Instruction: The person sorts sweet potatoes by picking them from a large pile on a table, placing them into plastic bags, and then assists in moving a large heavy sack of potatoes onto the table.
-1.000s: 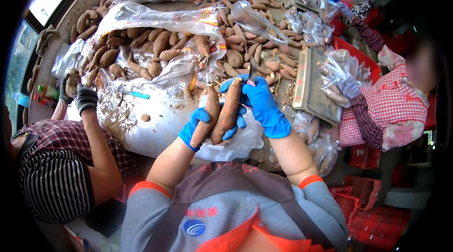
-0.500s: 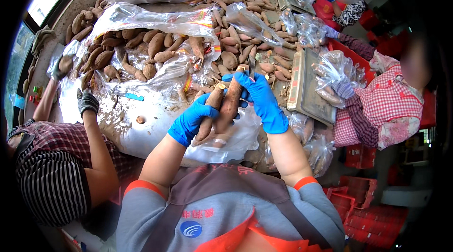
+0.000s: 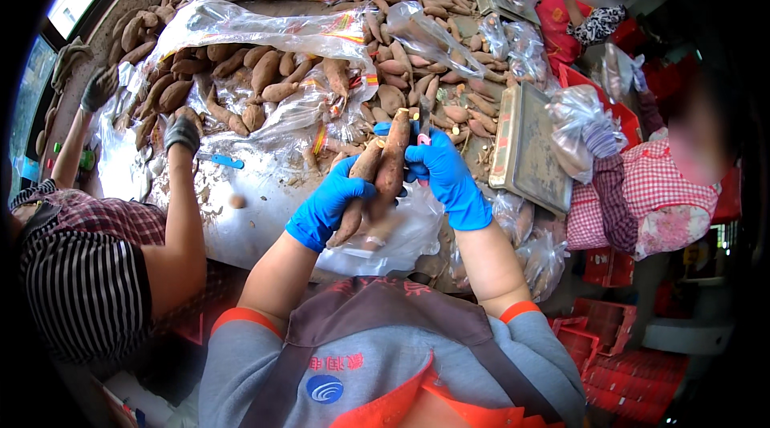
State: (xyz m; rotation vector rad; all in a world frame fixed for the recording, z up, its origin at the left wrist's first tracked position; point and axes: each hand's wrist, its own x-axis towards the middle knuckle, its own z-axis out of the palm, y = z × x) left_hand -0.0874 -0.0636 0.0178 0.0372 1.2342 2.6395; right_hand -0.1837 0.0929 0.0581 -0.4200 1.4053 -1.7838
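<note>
My left hand [image 3: 327,197], in a blue glove, is wrapped round two sweet potatoes held side by side. One sweet potato [image 3: 365,168] lies against the palm, and a longer reddish one [image 3: 392,157] stands nearly upright beside it, its pale tip upward. In my right hand [image 3: 447,178], also blue-gloved, is a small knife [image 3: 424,125] with a pink handle and its blade pointing up. The knife is just right of the longer sweet potato's upper end. My right fingertips are partly hidden behind that sweet potato. Below my hands lies a clear plastic bag [image 3: 405,229].
Sweet potatoes [image 3: 269,71] are heaped ahead on plastic sheeting. A blue knife [image 3: 220,161] lies on the table [image 3: 265,227] to the left. At right stands a scale [image 3: 533,151], near bagged sweet potatoes [image 3: 571,127] and red crates [image 3: 609,324]. Co-workers are on both sides.
My right hand and knife have drawn slightly away from the longer sweet potato's top, which now shows fully. The left co-worker's gloved hands have moved farther forward, toward the heap.
</note>
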